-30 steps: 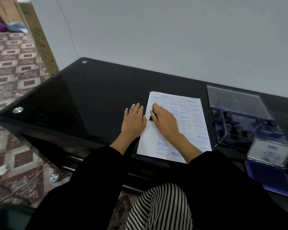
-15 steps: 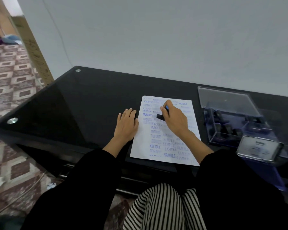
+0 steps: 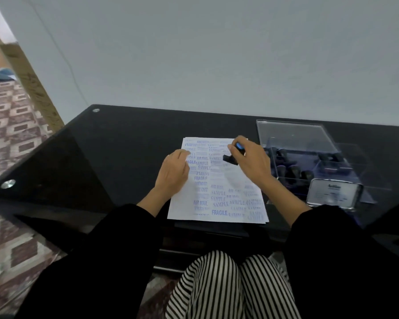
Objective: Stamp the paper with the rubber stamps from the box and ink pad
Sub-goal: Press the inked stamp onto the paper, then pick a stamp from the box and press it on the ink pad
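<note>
Currently, item by item: stamp [image 3: 231, 158], black, blue-capped, long axis tilted, base end pointing left, pinched in the grip of your right hand [image 3: 251, 163] over the upper paper [image 3: 219, 194], contact cannot be told; paper, a white sheet flat on the glossy black glass worktop [image 3: 124, 157], crowded with blue prints; left hand [image 3: 173, 173], fingers relaxed, holding nothing, on the sheet's left edge; box [image 3: 309, 157], clear plastic, just right of your right hand; ink pad [image 3: 334, 194], nearer you, likely your re-inking reach
</note>
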